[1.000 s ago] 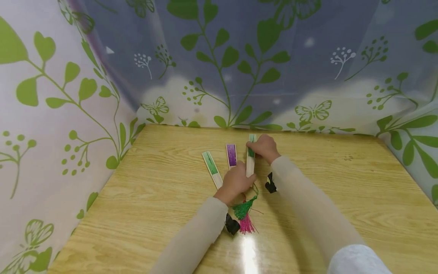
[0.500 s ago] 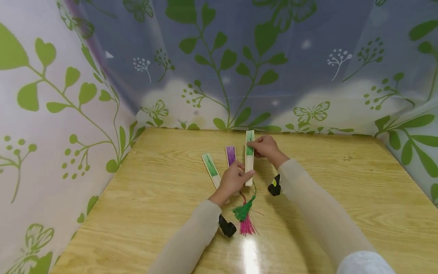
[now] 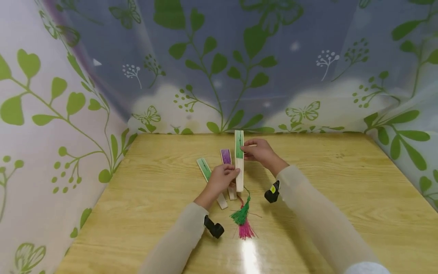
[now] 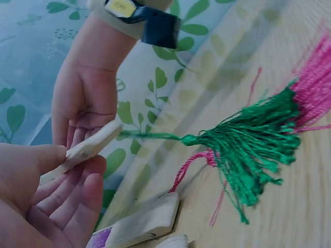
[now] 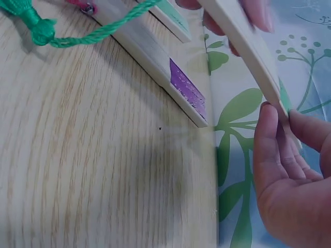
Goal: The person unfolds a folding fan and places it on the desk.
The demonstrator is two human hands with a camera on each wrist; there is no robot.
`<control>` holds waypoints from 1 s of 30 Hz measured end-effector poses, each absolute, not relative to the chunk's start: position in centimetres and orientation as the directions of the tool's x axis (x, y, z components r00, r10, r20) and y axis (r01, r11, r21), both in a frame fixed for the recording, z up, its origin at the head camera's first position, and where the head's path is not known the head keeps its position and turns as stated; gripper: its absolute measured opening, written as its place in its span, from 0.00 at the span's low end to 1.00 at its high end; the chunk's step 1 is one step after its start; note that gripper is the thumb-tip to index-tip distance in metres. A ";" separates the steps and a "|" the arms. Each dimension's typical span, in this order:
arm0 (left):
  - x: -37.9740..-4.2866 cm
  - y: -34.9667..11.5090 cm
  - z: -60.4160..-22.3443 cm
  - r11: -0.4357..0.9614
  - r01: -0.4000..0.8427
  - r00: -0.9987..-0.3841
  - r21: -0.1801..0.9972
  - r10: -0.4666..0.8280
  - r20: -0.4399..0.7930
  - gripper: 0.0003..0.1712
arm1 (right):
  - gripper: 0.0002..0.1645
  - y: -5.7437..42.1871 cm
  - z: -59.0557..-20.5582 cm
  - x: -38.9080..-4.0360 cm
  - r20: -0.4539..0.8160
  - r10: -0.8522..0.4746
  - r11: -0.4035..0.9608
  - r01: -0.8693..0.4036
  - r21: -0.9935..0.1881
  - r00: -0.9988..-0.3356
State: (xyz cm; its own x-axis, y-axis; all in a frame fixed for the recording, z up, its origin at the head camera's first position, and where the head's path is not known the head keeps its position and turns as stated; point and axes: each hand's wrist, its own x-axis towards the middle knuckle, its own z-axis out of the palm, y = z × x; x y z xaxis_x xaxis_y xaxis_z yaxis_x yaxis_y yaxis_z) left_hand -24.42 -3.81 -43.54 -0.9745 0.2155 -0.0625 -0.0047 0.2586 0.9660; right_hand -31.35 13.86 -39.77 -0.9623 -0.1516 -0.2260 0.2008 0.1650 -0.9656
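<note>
A closed folding fan [image 3: 239, 163] with a green upper part and pale wooden lower part is held above the table between both hands. Near its lower end, my left hand [image 3: 220, 179] pinches it between thumb and fingers. My right hand [image 3: 261, 152] pinches the green part from the right side. From the fan's lower end hangs a green tassel [image 4: 248, 150] on a cord. Just left of it lies a closed purple folding fan [image 5: 187, 93], its pink tassel [image 3: 245, 230] partly under the green one. Farther left, another closed green folding fan [image 3: 204, 167] is partly covered by my left hand.
The wooden table [image 3: 143, 236] reaches to a patterned curtain [image 3: 191, 106] at the back, with more patterned cloth on both sides. Black wrist cameras [image 3: 272, 191] are strapped at both sleeves.
The held fan has come up a little and moved slightly left with both hands. My left hand has shifted so that the lower ends of the two lying fans show. The head view has turned slightly.
</note>
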 end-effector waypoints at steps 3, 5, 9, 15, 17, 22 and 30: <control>-24.4 -4.0 -43.4 0.185 -0.044 -0.974 0.982 0.211 -0.084 0.18 | 0.23 13.8 -39.7 -31.1 -0.230 -0.181 0.146 0.205 -0.968 -0.956; -24.4 -4.1 -43.3 0.159 -0.062 -0.973 0.985 0.211 -0.095 0.17 | 0.23 13.9 -39.7 -31.0 -0.231 -0.200 0.129 0.208 -0.970 -0.952; -24.4 -4.2 -43.0 0.139 -0.072 -0.971 0.988 0.218 -0.101 0.18 | 0.23 14.1 -39.6 -30.9 -0.220 -0.225 0.078 0.207 -0.975 -0.949; -24.1 -4.3 -42.6 0.156 -0.065 -0.971 0.986 0.219 -0.099 0.17 | 0.26 14.8 -39.7 -30.4 -0.213 -0.302 0.012 0.219 -0.976 -0.929; -24.0 -4.4 -42.5 0.161 -0.067 -0.968 0.985 0.229 -0.103 0.17 | 0.26 15.1 -39.7 -30.2 -0.202 -0.319 0.016 0.208 -0.978 -0.926; -23.9 -4.4 -41.9 0.157 -0.062 -0.961 0.986 0.257 -0.102 0.19 | 0.26 15.5 -39.3 -29.4 -0.172 -0.371 -0.012 0.190 -0.982 -0.912; -23.8 -4.1 -41.6 0.129 -0.103 -0.955 0.986 0.266 -0.134 0.21 | 0.29 15.3 -39.3 -28.3 -0.163 -0.376 -0.053 0.197 -0.979 -0.912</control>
